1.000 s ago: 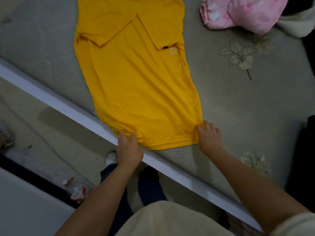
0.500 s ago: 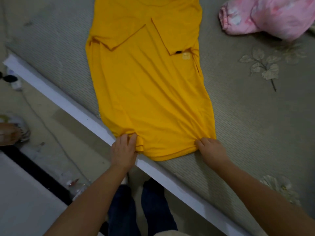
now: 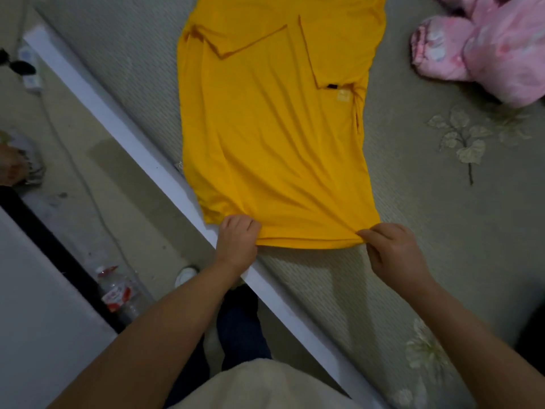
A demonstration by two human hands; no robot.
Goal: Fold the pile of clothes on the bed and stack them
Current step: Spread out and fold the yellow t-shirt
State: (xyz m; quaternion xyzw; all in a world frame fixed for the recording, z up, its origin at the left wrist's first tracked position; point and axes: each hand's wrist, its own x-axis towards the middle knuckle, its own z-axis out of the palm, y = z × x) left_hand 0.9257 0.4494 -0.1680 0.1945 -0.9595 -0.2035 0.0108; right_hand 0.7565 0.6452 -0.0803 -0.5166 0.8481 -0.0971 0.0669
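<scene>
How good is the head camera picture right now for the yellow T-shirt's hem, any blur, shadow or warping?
Head view: dim indoor light, no glare; the yellow cotton T-shirt reads sharp at the hem, where the left hand and right hand pinch its corners; soft arm shadows fall on the grey-green quilted bed cover; wide-angle bending shows toward the edges, and the pink padded garment is cropped.

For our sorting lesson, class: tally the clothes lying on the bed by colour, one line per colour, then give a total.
Yellow: 1, the yellow T-shirt, sleeves folded in, its hem gripped by the left hand and pinched by the right hand.
Pink: 1, the pink garment, bunched up at the bed's far right and cut off by the frame.
Total: 2
</scene>
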